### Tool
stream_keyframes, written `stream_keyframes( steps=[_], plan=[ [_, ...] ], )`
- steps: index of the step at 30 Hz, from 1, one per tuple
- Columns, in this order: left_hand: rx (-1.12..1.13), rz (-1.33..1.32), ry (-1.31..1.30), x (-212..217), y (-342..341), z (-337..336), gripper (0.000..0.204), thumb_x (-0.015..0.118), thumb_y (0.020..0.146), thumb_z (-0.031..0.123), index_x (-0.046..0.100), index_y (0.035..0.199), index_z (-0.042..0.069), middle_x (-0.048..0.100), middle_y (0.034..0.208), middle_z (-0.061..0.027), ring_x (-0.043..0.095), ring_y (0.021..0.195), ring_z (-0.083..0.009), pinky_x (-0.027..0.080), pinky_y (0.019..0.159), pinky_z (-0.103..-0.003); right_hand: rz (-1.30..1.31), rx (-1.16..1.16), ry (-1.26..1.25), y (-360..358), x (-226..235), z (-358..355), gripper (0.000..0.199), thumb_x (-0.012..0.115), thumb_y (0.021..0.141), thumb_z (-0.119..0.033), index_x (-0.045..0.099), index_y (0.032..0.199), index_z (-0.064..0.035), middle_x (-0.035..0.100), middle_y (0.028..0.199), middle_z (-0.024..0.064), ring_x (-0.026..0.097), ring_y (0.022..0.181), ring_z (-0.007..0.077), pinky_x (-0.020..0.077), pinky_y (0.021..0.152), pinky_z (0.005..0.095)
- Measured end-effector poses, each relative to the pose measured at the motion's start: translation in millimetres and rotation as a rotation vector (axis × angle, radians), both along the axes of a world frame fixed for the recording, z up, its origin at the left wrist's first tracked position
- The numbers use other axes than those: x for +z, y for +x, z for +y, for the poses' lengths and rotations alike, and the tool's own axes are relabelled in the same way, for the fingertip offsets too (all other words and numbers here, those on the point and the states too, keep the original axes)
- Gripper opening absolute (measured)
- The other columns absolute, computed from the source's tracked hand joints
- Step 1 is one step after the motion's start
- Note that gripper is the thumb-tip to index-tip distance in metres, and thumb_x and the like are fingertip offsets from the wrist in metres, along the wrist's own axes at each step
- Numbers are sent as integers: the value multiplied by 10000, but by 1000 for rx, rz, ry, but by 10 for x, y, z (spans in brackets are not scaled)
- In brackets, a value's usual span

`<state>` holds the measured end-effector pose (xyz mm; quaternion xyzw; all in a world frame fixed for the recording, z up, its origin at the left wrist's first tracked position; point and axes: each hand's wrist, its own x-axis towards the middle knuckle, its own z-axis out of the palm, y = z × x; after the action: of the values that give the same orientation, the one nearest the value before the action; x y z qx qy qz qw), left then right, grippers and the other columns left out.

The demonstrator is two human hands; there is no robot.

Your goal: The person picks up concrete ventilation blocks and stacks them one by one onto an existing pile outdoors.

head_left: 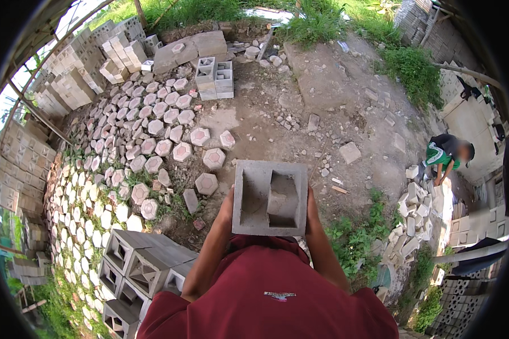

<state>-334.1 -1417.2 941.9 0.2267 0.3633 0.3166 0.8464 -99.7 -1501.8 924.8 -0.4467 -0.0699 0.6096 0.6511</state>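
A grey concrete block (269, 230) with hollow cavities is held up in front of my chest, its open side facing up. My left hand (227, 210) presses on the block's left side and my right hand (311, 208) on its right side. Both hands are closed on it, though most of the fingers are hidden behind the block. Close by my left arm stands a stack of similar grey blocks (168, 259) with patterned openings. A smaller stack of hollow blocks (207, 86) sits on the ground ahead, a little to the left.
Hexagonal pavers (214, 159) cover the ground at left. Taller block stacks (73, 87) stand behind them. Loose stones (288, 120) lie on the dirt ahead. At right, a person (442, 151) bends over a pile of broken blocks (411, 217), near green weeds (353, 231).
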Motion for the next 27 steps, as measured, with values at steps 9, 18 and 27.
stream_keyframes(
  steps=[9, 18, 27],
  plan=[
    [-51, 44, 0, -85, 294, 1353, 609, 292, 971, 460, 380, 1347, -10, 487, 1298, -157, 514, 1147, -263, 413, 983, -356, 69, -7, 57, 126, 424, 1302, 573, 358, 934, -497, 468, 1290, -61, 544, 1211, 124, 545, 1079, 270, 444, 933, 397],
    [173, 113, 58, -301, 1418, 2803, 562, 281, 969, 400, 416, 1323, -15, 529, 1249, -170, 559, 1098, -280, 446, 966, -373, 79, 183, 29, 1345, -243, 3178, 608, 391, 917, -545, 486, 1276, -65, 580, 1138, 106, 582, 993, 240, 475, 879, 378],
    [219, 35, 64, -995, 3041, 4480, 605, 290, 951, 442, 415, 1306, -30, 537, 1219, -193, 575, 1060, -307, 485, 911, -399, -22, 236, 68, 3073, -839, 5044, 663, 429, 893, -573, 470, 1297, -49, 573, 1160, 118, 576, 1009, 224, 474, 876, 348]
  ],
)
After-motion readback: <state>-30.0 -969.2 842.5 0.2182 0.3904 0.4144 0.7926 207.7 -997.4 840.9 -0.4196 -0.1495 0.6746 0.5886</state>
